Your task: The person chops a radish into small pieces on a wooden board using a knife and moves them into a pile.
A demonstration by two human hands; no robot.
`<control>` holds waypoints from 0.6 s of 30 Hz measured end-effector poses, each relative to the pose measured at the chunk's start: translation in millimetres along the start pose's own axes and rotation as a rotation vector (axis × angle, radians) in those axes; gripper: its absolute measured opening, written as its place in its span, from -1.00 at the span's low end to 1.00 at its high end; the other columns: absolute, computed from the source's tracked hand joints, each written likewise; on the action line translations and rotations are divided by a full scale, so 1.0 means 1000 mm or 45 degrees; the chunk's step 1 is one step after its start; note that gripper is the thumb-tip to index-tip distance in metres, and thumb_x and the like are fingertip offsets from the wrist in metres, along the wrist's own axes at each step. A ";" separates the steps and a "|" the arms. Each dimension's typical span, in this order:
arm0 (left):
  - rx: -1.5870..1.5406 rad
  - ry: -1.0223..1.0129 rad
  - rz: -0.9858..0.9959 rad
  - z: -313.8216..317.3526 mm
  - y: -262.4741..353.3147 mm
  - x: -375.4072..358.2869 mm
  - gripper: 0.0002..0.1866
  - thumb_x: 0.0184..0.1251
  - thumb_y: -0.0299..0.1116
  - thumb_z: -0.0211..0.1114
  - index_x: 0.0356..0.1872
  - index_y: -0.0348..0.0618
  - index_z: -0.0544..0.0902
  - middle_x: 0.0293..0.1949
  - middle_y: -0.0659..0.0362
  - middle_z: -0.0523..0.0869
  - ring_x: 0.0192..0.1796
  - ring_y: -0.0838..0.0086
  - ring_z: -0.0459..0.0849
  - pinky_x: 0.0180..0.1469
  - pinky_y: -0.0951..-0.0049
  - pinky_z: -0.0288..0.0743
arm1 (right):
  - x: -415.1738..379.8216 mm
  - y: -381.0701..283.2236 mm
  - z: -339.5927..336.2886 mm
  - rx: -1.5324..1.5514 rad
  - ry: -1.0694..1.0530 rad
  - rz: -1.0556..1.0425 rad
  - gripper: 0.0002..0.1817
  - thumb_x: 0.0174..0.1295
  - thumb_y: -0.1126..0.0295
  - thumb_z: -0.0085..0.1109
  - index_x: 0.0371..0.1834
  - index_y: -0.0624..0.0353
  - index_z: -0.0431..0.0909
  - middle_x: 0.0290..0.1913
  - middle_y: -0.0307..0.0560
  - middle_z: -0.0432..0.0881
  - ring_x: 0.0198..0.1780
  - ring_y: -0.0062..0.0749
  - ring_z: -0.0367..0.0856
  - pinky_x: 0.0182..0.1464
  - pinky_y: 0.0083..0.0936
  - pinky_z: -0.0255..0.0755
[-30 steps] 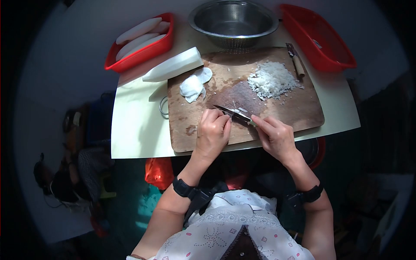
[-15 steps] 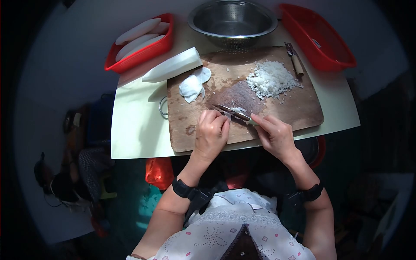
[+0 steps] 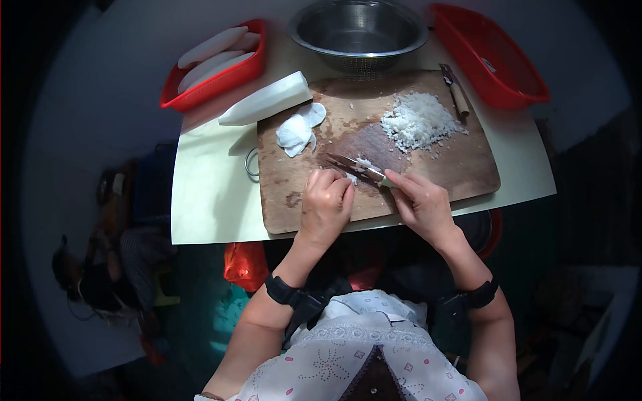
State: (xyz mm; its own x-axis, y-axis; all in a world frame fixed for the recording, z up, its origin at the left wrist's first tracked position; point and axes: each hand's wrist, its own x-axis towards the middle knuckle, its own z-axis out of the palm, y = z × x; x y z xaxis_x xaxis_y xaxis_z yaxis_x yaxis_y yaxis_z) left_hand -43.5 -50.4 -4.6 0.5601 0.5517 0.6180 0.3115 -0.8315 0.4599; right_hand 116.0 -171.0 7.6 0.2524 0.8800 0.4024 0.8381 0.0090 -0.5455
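My right hand (image 3: 424, 206) grips the pale green handle of a knife (image 3: 354, 166), whose blade slants up and left with white shreds stuck on it. My left hand (image 3: 326, 206) is curled with its knuckles toward the blade; a small white radish piece (image 3: 352, 178) shows at its fingertips, mostly hidden. Both hands work over the near part of a wooden cutting board (image 3: 284, 207). Chopped white radish (image 3: 421, 121) lies heaped on the board's right side. Thin radish slices (image 3: 295, 134) overlap at the left. A cut white radish (image 3: 267, 100) rests against the board's left corner.
A red basket (image 3: 175, 100) of whole radishes stands back left. At the back are a steel colander (image 3: 361, 50) and another red basket (image 3: 511, 100). A wooden-handled peeler (image 3: 457, 97) lies on the board's right edge. Another person (image 3: 100, 274) sits at far left.
The knife blade has turned, with its flat side more visible and shreds on it. My right hand has shifted slightly; my left hand stays in place.
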 end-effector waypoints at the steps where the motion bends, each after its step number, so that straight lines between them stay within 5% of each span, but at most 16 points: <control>1: 0.008 0.002 0.002 -0.001 0.000 0.000 -0.94 -0.01 -0.57 0.39 -0.47 -0.28 0.68 -0.44 0.10 0.61 -0.33 0.24 0.59 -0.26 0.31 0.49 | 0.000 0.001 -0.001 0.024 0.005 -0.017 -0.58 0.10 0.55 0.24 0.07 0.00 0.61 -0.40 -0.11 0.54 -0.44 -0.19 0.59 -0.41 -0.38 0.47; 18: 0.031 0.007 0.000 0.000 0.002 0.000 -0.94 0.00 -0.56 0.39 -0.47 -0.27 0.69 -0.45 0.11 0.60 -0.34 0.25 0.58 -0.26 0.30 0.49 | 0.000 -0.005 0.002 -0.153 0.038 -0.179 -0.60 0.10 0.52 0.24 0.05 -0.03 0.61 -0.42 -0.16 0.53 -0.46 -0.24 0.60 -0.44 -0.36 0.49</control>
State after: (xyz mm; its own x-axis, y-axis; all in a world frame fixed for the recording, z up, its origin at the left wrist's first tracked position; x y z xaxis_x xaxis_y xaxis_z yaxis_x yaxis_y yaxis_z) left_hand -42.8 -51.9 -3.4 0.5559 0.5519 0.6216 0.3300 -0.8328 0.4444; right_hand 110.9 -170.3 8.6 0.1412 0.8596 0.4911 0.9175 0.0728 -0.3911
